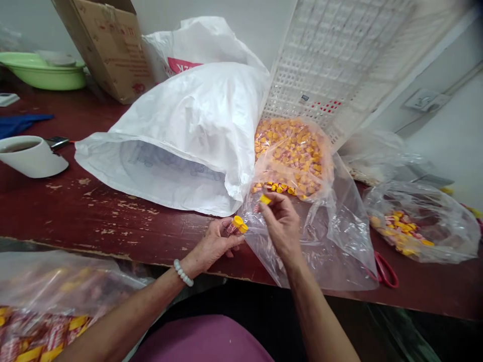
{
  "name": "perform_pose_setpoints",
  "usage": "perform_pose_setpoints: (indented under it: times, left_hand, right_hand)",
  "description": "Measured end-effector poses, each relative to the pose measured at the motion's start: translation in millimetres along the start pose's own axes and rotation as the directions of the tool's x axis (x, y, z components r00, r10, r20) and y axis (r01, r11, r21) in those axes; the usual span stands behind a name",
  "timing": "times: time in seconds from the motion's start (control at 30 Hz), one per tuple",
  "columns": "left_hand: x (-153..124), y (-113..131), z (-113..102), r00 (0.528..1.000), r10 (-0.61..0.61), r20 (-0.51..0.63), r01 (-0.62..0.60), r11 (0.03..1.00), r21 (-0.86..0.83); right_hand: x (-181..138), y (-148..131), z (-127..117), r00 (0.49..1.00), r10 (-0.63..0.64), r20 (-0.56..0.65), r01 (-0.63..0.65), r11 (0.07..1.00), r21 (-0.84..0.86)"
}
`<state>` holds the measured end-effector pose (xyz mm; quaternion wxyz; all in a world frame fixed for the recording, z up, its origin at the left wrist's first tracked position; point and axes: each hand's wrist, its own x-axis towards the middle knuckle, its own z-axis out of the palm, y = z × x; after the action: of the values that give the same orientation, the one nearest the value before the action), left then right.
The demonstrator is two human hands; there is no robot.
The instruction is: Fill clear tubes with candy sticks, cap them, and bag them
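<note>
Left hand (216,242) pinches small red-printed, yellow-capped cylindrical tubes (236,224) near the open white sack (188,125) | right hand (282,221) grips another small yellow-capped tube (264,200) over the transparent plastic bag (324,261)

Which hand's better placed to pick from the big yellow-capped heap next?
Right, probably: the right hand is just in front of the heap, pinching a yellow-capped piece; the left hand sits farther off, holding at least two capped tubes.
</note>
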<state>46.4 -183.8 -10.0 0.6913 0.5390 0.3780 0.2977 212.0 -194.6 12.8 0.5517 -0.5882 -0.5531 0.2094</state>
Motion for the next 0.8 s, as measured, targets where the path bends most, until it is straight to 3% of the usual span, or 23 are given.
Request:
perform_pose_setpoints:
  times: [0.07,0.13,0.23,0.4,0.53,0.63,0.8]
  left_hand:
    - [-2.0,0.6,4.2,1.000,0.022,0.019,-0.023,1.000,0.021]
    - [-4.2,1.6,6.1,0.998,0.050,0.030,-0.050,0.999,0.015]
    - [-7.6,5.7,6.0,0.997,0.079,0.014,-0.079,0.997,-0.027]
    - [-10.2,15.7,7.5,0.999,0.052,0.016,-0.049,0.988,-0.149]
    - [-8.8,15.6,11.4,0.999,-0.010,0.044,0.022,0.957,-0.289]
    - [-7.4,9.1,12.5,0.999,-0.039,0.027,0.046,0.947,-0.319]
    - [-5.2,-0.9,9.4,0.997,-0.005,-0.073,-0.019,0.946,-0.324]
  right_hand:
    - [-19.8,-21.1,12.1,0.989,-0.142,0.028,0.142,0.990,-0.012]
    - [-31.6,-32.6,18.4,0.965,-0.254,0.073,0.261,0.957,-0.126]
    - [-36.5,-37.0,15.8,0.919,-0.346,0.188,0.383,0.894,-0.232]
    - [-35.2,-33.6,4.8,0.860,-0.378,0.344,0.494,0.786,-0.372]
    - [-40.8,-25.4,12.3,0.814,-0.342,0.470,0.559,0.679,-0.475]
    - [-44.3,-18.1,22.9,0.824,-0.348,0.447,0.548,0.691,-0.472]
    - [-40.7,-16.8,31.5,0.783,-0.382,0.491,0.591,0.703,-0.395]
